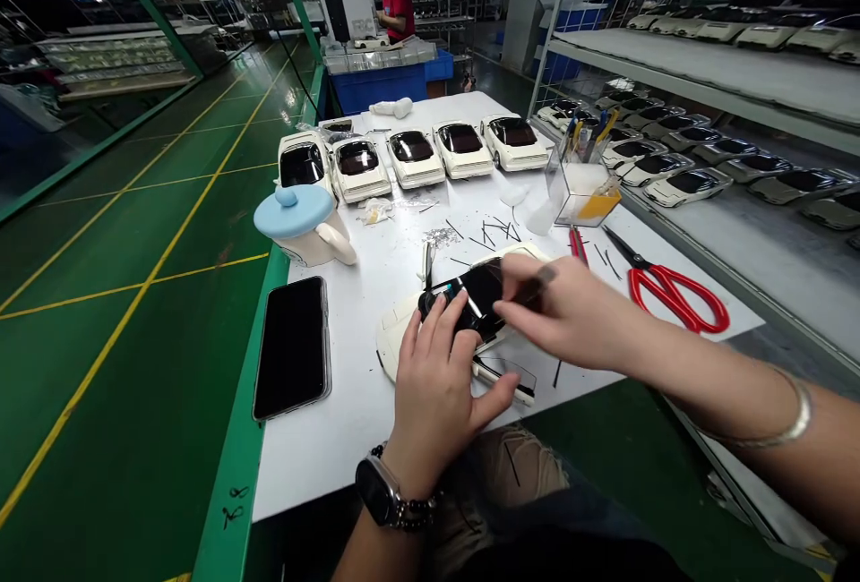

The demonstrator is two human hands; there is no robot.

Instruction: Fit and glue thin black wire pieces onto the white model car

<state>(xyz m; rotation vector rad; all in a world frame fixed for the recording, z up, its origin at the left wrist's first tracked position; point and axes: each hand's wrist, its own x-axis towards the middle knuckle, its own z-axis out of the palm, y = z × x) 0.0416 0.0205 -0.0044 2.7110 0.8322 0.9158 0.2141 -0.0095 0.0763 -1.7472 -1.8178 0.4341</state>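
A cream model car (395, 336) with a black roof lies on the white work surface in front of me, its doors swung out on both sides. My left hand (440, 372) rests on the car, fingers spread over the windscreen area and the thumb stretched out toward the near open door (507, 382). At the rear part of the roof, my right hand (554, 304) is closed in a pinch. A dark, blurred piece shows by its fingers, too unclear to name. Several thin black strips (497, 231) lie scattered beyond the car.
Several finished-looking cream model cars (417, 172) stand in a row behind. At the left are a blue-lidded mug (305, 242) and a phone (294, 349). Red-handled scissors (678, 295) and a clear tool box (584, 197) sit right. Beyond, a person in red (398, 7) works.
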